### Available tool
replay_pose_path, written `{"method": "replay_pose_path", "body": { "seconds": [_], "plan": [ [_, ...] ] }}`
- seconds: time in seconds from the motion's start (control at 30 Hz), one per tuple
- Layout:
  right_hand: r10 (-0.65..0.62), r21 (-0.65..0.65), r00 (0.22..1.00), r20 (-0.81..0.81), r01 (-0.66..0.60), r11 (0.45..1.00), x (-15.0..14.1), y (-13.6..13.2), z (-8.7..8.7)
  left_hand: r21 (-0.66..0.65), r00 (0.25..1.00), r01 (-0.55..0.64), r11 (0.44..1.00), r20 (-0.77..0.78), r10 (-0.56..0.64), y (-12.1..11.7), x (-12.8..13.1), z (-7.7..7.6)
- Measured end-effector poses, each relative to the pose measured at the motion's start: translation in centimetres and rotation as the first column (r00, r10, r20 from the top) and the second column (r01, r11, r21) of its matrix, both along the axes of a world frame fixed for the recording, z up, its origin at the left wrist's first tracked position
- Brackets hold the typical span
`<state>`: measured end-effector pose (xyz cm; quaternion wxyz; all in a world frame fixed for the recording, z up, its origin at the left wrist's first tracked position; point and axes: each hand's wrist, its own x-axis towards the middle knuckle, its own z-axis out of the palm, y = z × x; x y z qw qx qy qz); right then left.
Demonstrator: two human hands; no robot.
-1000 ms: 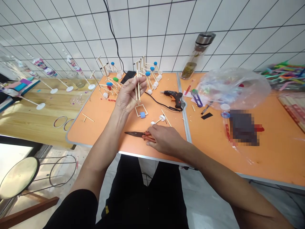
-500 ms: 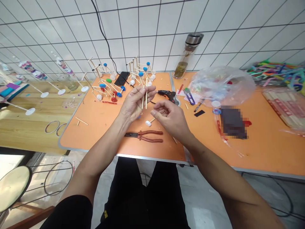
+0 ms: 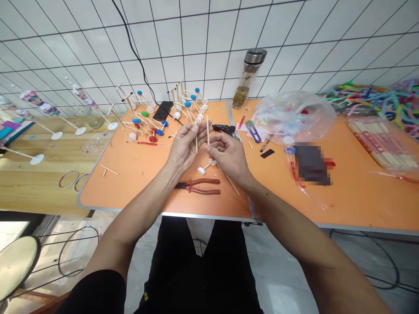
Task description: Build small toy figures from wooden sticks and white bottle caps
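My left hand (image 3: 184,144) is closed on a thin wooden stick (image 3: 196,140), pinched between thumb and fingers. My right hand (image 3: 229,156) pinches a second wooden stick (image 3: 207,131) near its lower end, and this stick stands almost upright beside the left fingers. Below the hands lies a short stick with white wheels (image 3: 202,170), partly hidden by my right hand. Pliers with red-brown handles (image 3: 205,186) rest on the orange table (image 3: 131,192) under my left wrist. Behind my right hand is a black glue gun (image 3: 224,128), partly covered.
Several stick models with coloured wheels (image 3: 144,122) stand at the back left, near a phone (image 3: 163,111). A glass bottle (image 3: 245,83) stands by the wall. To the right are purple snips (image 3: 253,131), a plastic bag (image 3: 291,115) and packed sticks (image 3: 381,144).
Both sticks were together in my left hand. My right hand has closed on one and moved it slightly right, apart from the other. The view has shifted a little.
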<state>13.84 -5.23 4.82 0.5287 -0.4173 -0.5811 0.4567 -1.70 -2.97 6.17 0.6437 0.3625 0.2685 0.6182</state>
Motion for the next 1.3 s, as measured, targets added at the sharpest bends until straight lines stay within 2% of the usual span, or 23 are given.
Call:
{"method": "replay_pose_path", "body": {
  "seconds": [0.13,0.37,0.57,0.77,0.87,1.3],
  "plan": [
    [-0.019,0.050,0.999,0.041,0.016,0.999,0.2,0.1,-0.5,0.024,0.999,-0.042,0.999,0.000,0.042,0.3,-0.2,-0.3],
    [-0.005,0.061,0.988,0.155,-0.005,0.998,0.0,0.0,-0.7,0.117,0.999,-0.025,0.993,-0.038,0.030,-0.3,0.5,-0.4],
    [0.013,0.068,0.985,0.172,-0.025,0.997,-0.3,0.2,-0.9,0.099,0.996,-0.064,0.993,-0.055,0.069,-0.4,0.8,-0.6],
    [0.026,0.066,0.981,0.192,-0.040,0.997,-0.4,0.3,-1.2,0.175,0.998,-0.046,0.984,-0.032,0.052,-0.5,1.0,-1.0],
    [0.037,0.061,0.977,0.210,-0.051,0.997,-0.4,0.3,-1.0,0.162,0.996,-0.063,0.985,-0.048,0.071,-0.7,1.2,-1.0],
    [0.166,-0.003,0.982,0.086,-0.166,0.986,-0.6,0.0,-0.1,0.186,0.991,-0.078,0.980,-0.091,0.096,-0.7,1.0,-1.1]
  ]
}}
